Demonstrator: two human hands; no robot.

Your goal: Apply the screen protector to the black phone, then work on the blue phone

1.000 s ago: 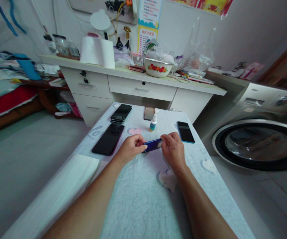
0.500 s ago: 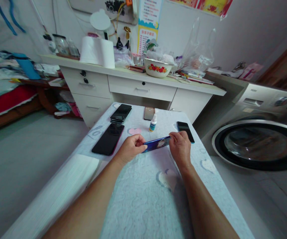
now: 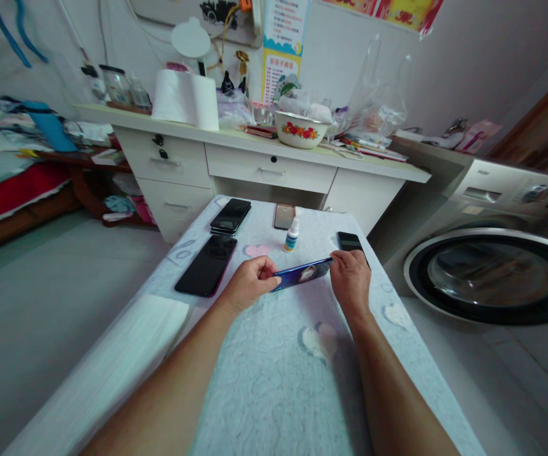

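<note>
A blue smartphone (image 3: 305, 273), tilted on its long edge with a glossy face toward me, is held just above the table. My left hand (image 3: 254, 278) pinches its left end between thumb and fingers. At the right end, my right hand (image 3: 352, 278) is closed, with thumb and forefinger at the phone's upper corner; the rest of its fingers are curled out of sight. Behind the phone stands a small white spray bottle (image 3: 291, 235) with a blue and yellow label. A dark smartphone (image 3: 350, 241) lies partly hidden behind my right hand.
On the patterned tablecloth (image 3: 274, 380) lie a large black phone (image 3: 206, 265), a stack of phones (image 3: 230, 215) and a brownish phone (image 3: 284, 216). A white desk (image 3: 264, 171) bearing a floral bowl (image 3: 299, 130) stands beyond. A washing machine (image 3: 497, 209) is at right.
My right hand has slid right along the blue phone's upper edge, showing more of its face and covering more of the dark phone behind. My left hand has stayed in place.
</note>
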